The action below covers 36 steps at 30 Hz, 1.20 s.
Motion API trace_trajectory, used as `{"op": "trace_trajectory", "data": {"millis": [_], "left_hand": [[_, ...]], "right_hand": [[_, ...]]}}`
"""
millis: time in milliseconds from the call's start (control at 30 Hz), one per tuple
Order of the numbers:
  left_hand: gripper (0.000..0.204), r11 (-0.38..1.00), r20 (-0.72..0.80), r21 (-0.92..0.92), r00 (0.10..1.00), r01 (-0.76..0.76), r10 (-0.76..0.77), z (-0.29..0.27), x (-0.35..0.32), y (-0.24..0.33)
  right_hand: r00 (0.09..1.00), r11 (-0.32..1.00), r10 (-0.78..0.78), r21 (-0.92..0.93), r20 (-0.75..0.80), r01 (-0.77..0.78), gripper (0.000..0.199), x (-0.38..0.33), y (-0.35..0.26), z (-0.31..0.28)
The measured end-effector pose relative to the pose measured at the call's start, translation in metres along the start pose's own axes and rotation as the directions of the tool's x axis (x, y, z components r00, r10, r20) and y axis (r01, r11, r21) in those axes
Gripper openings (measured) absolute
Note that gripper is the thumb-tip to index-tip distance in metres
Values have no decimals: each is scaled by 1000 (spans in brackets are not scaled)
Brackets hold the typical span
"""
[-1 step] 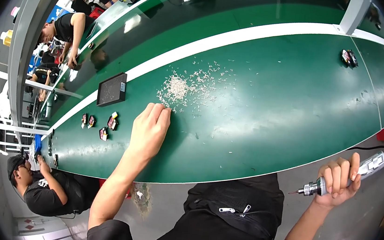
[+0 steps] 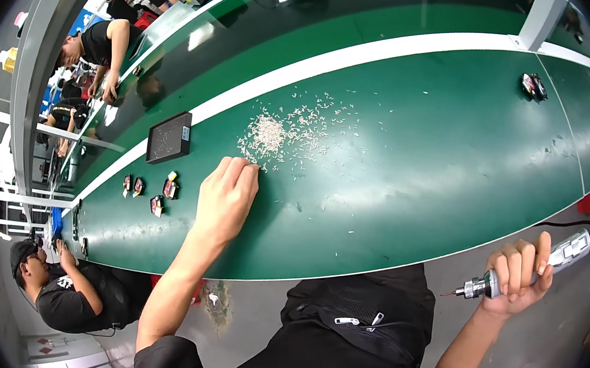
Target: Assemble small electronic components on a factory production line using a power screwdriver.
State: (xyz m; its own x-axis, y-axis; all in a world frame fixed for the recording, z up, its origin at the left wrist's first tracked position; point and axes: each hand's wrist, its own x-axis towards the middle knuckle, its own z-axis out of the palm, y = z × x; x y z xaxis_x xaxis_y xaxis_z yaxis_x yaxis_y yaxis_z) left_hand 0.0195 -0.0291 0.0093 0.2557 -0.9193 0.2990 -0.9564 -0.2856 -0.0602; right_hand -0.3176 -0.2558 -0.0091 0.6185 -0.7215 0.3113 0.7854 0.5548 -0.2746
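Note:
My left hand (image 2: 227, 195) rests low over the green table (image 2: 411, 175), closed with its fingertips pinched at the near edge of a pile of small whitish slivers (image 2: 269, 132). Whatever lies between those fingertips is hidden or too small to make out. Loose slivers spread from the pile toward the right. Off the table's near edge, at the right, my right hand (image 2: 518, 274) wraps round a silver and grey electric screwdriver (image 2: 567, 250). Its thin bit points left, and a dark cord runs from its back end.
A shallow black tray (image 2: 169, 138) with a few slivers inside stands left of the pile. Several small dark parts (image 2: 170, 187) lie nearer me; more dark parts (image 2: 534, 87) sit far right. One person (image 2: 76, 283) is at the table's left end, others beyond the white divider (image 2: 366, 50).

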Motion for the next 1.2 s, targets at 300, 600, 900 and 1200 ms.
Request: {"op": "trace_trajectory", "data": {"millis": [300,600,900,1200], "left_hand": [[4,672,-88,-703,910,231,-405,-4,10,95],[11,24,221,-965,862,261,-457,-1,25,149],[15,-201,231,-964,920,173,-317,-10,4,180],[15,-448,256,-881,949,151,-185,-6,-4,184]], "right_hand": [[994,995,97,6,52,-98,18,0,21,5],[988,992,130,-8,81,-129,14,-2,30,19],[994,993,-108,-45,-31,107,20,15,37,45],[988,988,-137,-80,-73,131,24,18,47,55]]}}
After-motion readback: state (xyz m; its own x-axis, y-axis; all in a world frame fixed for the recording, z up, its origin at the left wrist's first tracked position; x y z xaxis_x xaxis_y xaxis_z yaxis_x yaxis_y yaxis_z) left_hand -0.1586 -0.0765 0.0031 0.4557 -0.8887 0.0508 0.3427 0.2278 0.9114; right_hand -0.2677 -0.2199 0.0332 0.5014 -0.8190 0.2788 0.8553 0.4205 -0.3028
